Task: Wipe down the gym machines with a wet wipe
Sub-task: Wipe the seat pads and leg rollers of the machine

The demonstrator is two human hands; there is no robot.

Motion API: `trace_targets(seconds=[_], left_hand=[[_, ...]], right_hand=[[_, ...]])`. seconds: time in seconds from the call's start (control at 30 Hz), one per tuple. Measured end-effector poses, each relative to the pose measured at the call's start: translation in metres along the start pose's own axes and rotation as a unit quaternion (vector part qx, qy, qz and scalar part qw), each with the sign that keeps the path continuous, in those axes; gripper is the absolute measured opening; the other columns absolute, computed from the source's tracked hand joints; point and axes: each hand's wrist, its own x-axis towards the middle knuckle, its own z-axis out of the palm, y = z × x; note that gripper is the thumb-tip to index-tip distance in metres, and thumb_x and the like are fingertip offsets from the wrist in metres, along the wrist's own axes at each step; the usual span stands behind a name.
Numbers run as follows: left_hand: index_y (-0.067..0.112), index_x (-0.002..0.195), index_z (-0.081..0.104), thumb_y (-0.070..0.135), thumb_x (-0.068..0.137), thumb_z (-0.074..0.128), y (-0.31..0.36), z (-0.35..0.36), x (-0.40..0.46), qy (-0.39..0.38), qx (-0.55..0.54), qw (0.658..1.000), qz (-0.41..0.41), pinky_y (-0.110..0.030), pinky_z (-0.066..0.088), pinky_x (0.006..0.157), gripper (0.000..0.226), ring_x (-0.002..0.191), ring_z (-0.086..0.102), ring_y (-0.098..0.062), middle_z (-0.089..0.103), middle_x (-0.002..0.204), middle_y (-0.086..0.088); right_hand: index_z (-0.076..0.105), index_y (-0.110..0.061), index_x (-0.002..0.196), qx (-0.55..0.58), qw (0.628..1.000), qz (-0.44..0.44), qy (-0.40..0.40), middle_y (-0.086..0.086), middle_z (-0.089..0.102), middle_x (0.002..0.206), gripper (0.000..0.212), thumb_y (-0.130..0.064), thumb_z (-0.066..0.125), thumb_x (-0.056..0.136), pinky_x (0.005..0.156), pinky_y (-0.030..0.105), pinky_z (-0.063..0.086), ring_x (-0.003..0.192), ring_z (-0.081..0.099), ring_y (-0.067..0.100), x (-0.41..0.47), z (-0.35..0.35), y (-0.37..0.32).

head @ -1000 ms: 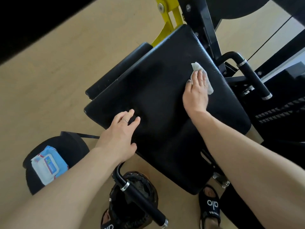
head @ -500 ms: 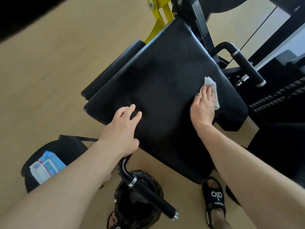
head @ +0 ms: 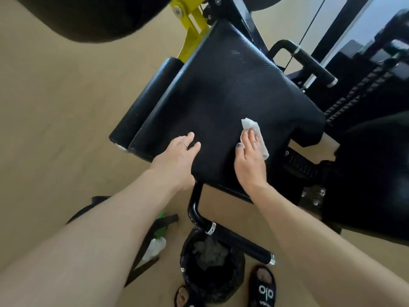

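Observation:
A black padded seat [head: 223, 91] of a gym machine fills the middle of the head view. My right hand [head: 250, 160] lies flat on its near right part, fingers straight, pressing a white wet wipe [head: 254, 131] against the pad. The wipe sticks out past my fingertips. My left hand [head: 177, 158] rests on the near left part of the pad with relaxed fingers, a ring on one finger, holding nothing.
A black roller pad [head: 146, 103] lies left of the seat, under a yellow bracket [head: 190, 23]. Black handles stand at the right [head: 309, 63] and near me [head: 239, 242]. A black-lined bin [head: 212, 262] with used wipes sits by my sandalled feet [head: 263, 286]. A weight stack [head: 363, 89] is at right.
My right hand has dragged the wipe from the seat's far right edge towards me and to the left. My left hand stays on the pad. The camera has tilted; the wipe pack left the view.

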Motion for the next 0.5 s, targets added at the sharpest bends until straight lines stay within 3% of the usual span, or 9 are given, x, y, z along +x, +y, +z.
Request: trace_targets(seconds=[0.07,0.17,0.27,0.3,0.37,0.43,0.5], left_hand=[[0.033,0.161,0.015,0.011,0.089,0.056,-0.004,-0.003,0.0,0.001,0.0,1.0,0.01,-0.035,0.045,0.108,0.086,0.153,-0.005,-0.003,-0.005,0.168,0.016],[0.03,0.161,0.019,0.012,0.092,0.057,-0.005,-0.009,0.001,-0.004,0.001,1.0,0.019,-0.037,0.044,0.11,0.081,0.153,0.001,-0.005,-0.001,0.168,0.015],[0.02,0.155,0.031,0.008,0.094,0.053,-0.007,-0.013,-0.004,0.013,-0.001,1.0,0.014,-0.039,0.046,0.108,0.066,0.147,0.03,-0.012,0.01,0.166,0.012],[0.017,0.15,0.037,0.006,0.094,0.051,-0.012,-0.014,-0.007,0.032,0.01,0.999,0.019,-0.039,0.048,0.104,0.059,0.14,0.039,-0.014,0.017,0.162,0.011],[0.014,0.144,0.045,0.001,0.094,0.047,-0.026,-0.013,-0.015,0.059,0.039,0.997,0.034,-0.034,0.051,0.099,0.051,0.131,0.045,-0.012,0.025,0.155,0.01],[0.017,0.149,0.044,-0.002,0.095,0.045,-0.04,-0.009,-0.023,0.06,0.044,0.996,0.047,-0.025,0.046,0.102,0.057,0.138,0.038,-0.009,0.022,0.159,0.012],[0.015,0.155,0.036,-0.006,0.093,0.044,-0.046,-0.004,-0.024,0.046,0.037,0.996,0.064,-0.02,0.036,0.11,0.066,0.149,0.022,-0.006,0.018,0.164,0.009]], right_hand=[[0.021,-0.019,0.162,0.005,0.999,-0.036,-0.023,-0.01,0.006,0.169,0.052,-0.021,0.031,0.111,0.125,0.021,0.001,0.155,-0.005,0.001,-0.027,0.031,-0.025],[0.026,-0.02,0.161,-0.04,0.982,-0.159,-0.092,-0.013,0.007,0.166,0.052,-0.018,0.036,0.11,0.126,0.023,-0.001,0.154,-0.005,-0.002,-0.08,0.047,-0.026],[0.03,-0.02,0.159,-0.094,0.966,-0.217,-0.105,-0.01,0.013,0.167,0.05,-0.018,0.039,0.11,0.126,0.02,0.001,0.153,-0.001,-0.005,-0.075,0.024,0.002],[0.028,-0.021,0.16,-0.097,0.972,-0.194,-0.093,-0.012,0.012,0.167,0.05,-0.019,0.037,0.11,0.125,0.018,0.0,0.152,-0.003,-0.007,-0.071,0.017,0.008],[0.022,-0.024,0.161,-0.041,0.995,-0.066,-0.057,-0.018,0.006,0.167,0.051,-0.023,0.032,0.111,0.125,0.018,0.001,0.151,-0.006,-0.01,-0.068,0.015,0.009],[0.018,-0.023,0.162,0.019,0.999,0.032,-0.017,-0.016,0.003,0.168,0.052,-0.026,0.026,0.111,0.128,0.028,0.007,0.152,-0.007,-0.007,-0.07,0.033,-0.011],[0.014,-0.019,0.163,0.017,1.0,0.019,-0.009,-0.01,0.0,0.169,0.054,-0.029,0.02,0.11,0.129,0.033,0.003,0.154,-0.011,0.0,-0.083,0.059,-0.042]])
